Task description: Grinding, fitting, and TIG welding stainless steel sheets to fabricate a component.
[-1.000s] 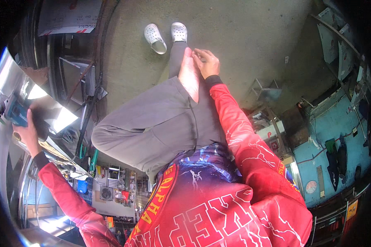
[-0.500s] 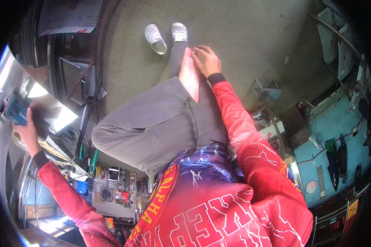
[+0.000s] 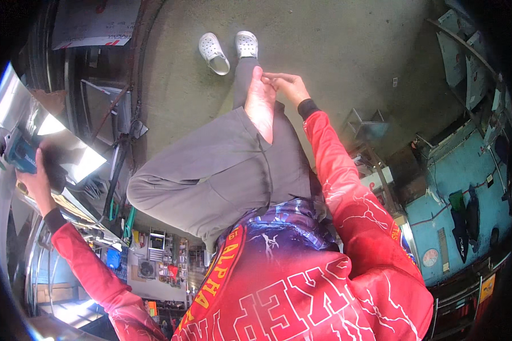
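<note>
On the far left, my left hand (image 3: 37,184) is closed round the body of a teal angle grinder (image 3: 21,154). Its grey head and disc face the left rim of the view. Beneath the grinder lies a shiny metal sheet (image 3: 77,150). My right hand (image 3: 290,88) is at the toes of my bare foot (image 3: 260,111), its fingertips pressed together against them. That foot rests across my other leg, which is in grey trousers (image 3: 210,165). Whether anything small sits between the right fingertips is hidden.
Two white clogs (image 3: 214,54) are on the concrete floor (image 3: 335,45), one worn, one off. A small metal frame (image 3: 368,125) stands to the right. Beyond it is a teal surface (image 3: 461,176) with dark items. Metal lengths and frames (image 3: 105,108) crowd the left.
My right hand has shifted slightly right and lower, its wrist turning outward, while its fingertips stay at the toes. The left hand and the grinder have hardly moved.
</note>
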Tool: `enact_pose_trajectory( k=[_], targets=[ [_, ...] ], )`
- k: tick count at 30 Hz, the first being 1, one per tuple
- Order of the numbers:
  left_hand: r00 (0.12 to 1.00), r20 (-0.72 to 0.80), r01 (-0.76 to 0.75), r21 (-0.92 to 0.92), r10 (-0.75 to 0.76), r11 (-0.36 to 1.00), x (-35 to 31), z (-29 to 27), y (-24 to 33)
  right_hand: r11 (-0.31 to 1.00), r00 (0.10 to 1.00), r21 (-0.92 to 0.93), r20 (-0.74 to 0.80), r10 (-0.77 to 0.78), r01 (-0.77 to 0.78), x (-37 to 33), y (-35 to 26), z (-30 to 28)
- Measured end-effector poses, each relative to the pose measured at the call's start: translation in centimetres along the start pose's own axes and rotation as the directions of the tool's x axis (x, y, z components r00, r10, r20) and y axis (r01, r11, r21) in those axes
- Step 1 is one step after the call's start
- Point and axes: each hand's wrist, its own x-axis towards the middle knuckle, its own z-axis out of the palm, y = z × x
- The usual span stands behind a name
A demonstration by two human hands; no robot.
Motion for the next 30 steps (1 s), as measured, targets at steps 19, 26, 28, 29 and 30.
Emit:
enact_pose_trajectory(
  k=[19,26,28,29,30],
  targets=[
    [0.999,-0.03,-0.024,-0.001,0.024,1.0,-0.2,-0.2,1.2,1.0,1.0,-0.001,-0.005,0.014,-0.014,1.1,1.4,-0.4],
    [0.999,0.004,-0.05,-0.075,0.05,0.996,-0.3,-0.1,1.8,0.991,0.996,-0.131,-0.085,-0.028,0.017,0.9,1.0,0.3],
    [0.999,-0.005,-0.055,-0.07,0.054,0.996,-0.3,0.0,1.7,0.95,0.976,-0.302,-0.172,-0.134,0.077,0.7,0.6,0.9],
    [0.999,0.001,-0.041,-0.066,0.041,0.997,-0.3,0.0,1.5,0.95,0.976,-0.303,-0.172,-0.133,0.076,0.9,0.5,1.2],
    [1.0,0.007,-0.027,-0.062,0.027,0.998,-0.3,0.0,1.4,0.919,0.965,-0.39,-0.215,-0.15,0.056,1.1,0.5,1.5]
  ],
)
